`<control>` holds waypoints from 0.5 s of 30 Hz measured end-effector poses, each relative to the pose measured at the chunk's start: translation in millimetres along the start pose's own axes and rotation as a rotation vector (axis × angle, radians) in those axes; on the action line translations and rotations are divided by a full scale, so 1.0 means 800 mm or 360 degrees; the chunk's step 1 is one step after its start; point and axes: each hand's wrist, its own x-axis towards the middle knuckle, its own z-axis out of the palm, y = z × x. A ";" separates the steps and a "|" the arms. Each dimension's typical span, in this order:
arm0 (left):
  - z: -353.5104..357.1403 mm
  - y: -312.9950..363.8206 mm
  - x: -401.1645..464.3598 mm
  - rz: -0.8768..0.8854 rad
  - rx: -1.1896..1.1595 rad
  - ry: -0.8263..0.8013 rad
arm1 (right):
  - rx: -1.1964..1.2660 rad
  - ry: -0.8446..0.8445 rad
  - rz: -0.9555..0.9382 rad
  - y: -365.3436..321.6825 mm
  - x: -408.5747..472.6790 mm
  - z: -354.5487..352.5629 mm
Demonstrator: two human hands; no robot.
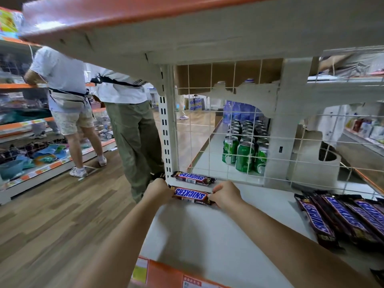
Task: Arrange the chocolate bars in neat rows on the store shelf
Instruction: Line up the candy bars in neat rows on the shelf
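Observation:
One Snickers bar (194, 178) lies flat at the back left corner of the white shelf (218, 235), against the wire grid. A second Snickers bar (190, 195) lies just in front of it, parallel. My left hand (158, 191) grips that second bar's left end and my right hand (225, 195) grips its right end. At the shelf's right side, several more Snickers bars (342, 221) lie side by side, slanted.
A wire grid (249, 138) backs the shelf; green cans (244, 155) stand behind it. An upper shelf (187, 28) hangs low overhead. Two people (99, 104) stand in the aisle to the left. An orange price strip (166, 273) edges the shelf front.

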 end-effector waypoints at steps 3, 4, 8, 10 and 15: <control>0.006 -0.002 0.017 0.0031 0.0173 0.0065 | -0.0034 0.0047 0.0025 -0.001 0.016 0.007; 0.007 -0.003 0.023 0.0046 0.0205 0.0084 | -0.0069 0.0067 0.0019 -0.003 0.021 0.009; 0.013 -0.002 0.042 0.0098 0.0247 0.0132 | -0.0100 0.0145 0.0004 -0.005 0.040 0.014; 0.019 0.000 0.048 0.0156 0.0302 0.0164 | -0.0111 0.0172 0.0024 -0.004 0.048 0.016; 0.033 -0.002 0.056 0.0308 0.0409 0.0319 | -0.0165 0.0228 0.0026 -0.004 0.063 0.020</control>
